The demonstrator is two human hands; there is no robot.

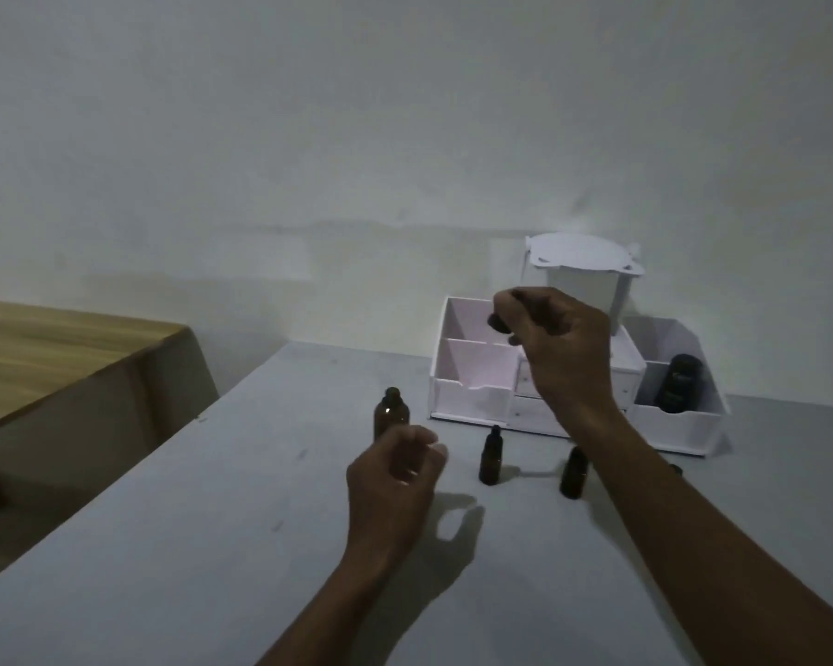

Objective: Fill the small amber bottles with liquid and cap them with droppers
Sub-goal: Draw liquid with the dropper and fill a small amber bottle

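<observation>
While our right hand (556, 338) pinches what looks like a dropper cap (497, 323), our left hand (395, 478), half-curled and empty, should steady the open bottle (392, 415).

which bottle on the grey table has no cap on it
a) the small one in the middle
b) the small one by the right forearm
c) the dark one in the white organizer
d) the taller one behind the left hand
d: the taller amber bottle behind the left hand shows an open neck, while the middle small bottle carries a dark dropper top.
</observation>
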